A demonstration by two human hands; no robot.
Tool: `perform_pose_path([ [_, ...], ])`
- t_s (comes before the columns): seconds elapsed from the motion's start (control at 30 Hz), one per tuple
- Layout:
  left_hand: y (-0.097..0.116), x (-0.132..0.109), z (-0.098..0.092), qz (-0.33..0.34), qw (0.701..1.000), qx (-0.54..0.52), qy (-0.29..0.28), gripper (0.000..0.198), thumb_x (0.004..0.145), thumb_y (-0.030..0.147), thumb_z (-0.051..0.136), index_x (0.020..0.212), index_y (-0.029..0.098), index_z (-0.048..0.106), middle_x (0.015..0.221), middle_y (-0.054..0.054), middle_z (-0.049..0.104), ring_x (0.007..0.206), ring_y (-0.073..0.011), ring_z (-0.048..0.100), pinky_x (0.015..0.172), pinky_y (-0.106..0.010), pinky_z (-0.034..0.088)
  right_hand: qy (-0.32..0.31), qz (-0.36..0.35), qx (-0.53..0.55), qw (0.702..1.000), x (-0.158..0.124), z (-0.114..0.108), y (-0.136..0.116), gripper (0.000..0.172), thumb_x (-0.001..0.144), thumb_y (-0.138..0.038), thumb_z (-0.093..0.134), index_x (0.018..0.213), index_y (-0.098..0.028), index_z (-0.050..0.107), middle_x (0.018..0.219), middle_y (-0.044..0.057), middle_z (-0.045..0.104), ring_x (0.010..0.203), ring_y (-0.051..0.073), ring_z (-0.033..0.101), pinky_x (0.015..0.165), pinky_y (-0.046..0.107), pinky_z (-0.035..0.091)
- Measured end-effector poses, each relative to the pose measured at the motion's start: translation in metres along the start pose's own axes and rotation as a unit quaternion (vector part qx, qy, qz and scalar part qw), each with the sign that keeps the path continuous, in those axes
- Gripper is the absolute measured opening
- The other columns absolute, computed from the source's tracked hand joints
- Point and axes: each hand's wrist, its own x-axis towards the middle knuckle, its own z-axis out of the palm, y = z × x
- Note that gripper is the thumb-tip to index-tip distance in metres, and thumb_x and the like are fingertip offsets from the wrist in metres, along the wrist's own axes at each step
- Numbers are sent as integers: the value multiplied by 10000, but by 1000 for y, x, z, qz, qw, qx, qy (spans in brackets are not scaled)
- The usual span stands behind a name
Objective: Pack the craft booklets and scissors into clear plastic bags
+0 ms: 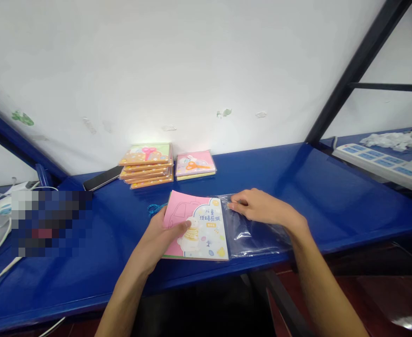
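My left hand grips a stack of paper-cutting sheets, thumb on top and fingers out of sight beneath. The top sheet is pink and white, with a car outline, a bear drawing and printed characters. To its right lies a clear plastic bag, flat on the desk; the sheets' right edge is at the bag's left side. My right hand is closed in a pinch at the bag's upper left edge. Just behind my left hand is a blue looped item, which looks like scissor handles, partly hidden.
Against the wall stand a tall pile of packed sets with pink scissors and a lower pile with orange scissors. A dark phone-like slab lies left of them. White power strips are at the right, cables at the left.
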Motion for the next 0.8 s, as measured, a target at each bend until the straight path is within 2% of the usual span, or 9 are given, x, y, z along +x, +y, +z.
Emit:
perform_pose_path([
  [0.17, -1, 5, 6, 15, 1000, -18, -1, 561, 755, 277, 849, 1257, 167, 622, 1185, -151, 777, 1112, -349, 732, 957, -451, 595, -1, -17, -11, 1000, 1, 0, 1, 404, 1008, -427, 431, 666, -212, 448, 638, -21, 562, 573, 131, 452, 579, 287, 309],
  [0.5, 1, 13, -1, 27, 999, 28, -17, 577, 761, 332, 847, 1259, 167, 607, 1227, -174, 752, 1118, -387, 720, 901, -478, 612, -24, -39, 20, 999, -1, -3, 5, 398, 1032, -434, 391, 705, -213, 441, 672, -17, 583, 598, 135, 495, 582, 285, 321],
  [0.63, 2, 15, -2, 37, 998, 52, -14, 606, 729, 355, 871, 1247, 172, 615, 1253, -169, 743, 1148, -391, 704, 899, -464, 614, -25, -43, 18, 999, -1, -2, 6, 393, 1037, -428, 381, 714, -214, 444, 662, -26, 562, 594, 132, 476, 593, 286, 327],
  [0.8, -1, 17, -2, 41, 997, 57, -12, 564, 757, 351, 845, 1240, 174, 613, 1286, -169, 726, 1152, -396, 702, 891, -481, 615, -22, -42, 16, 999, -2, -3, 5, 403, 1034, -437, 392, 706, -211, 452, 666, -18, 565, 602, 135, 465, 598, 289, 321],
])
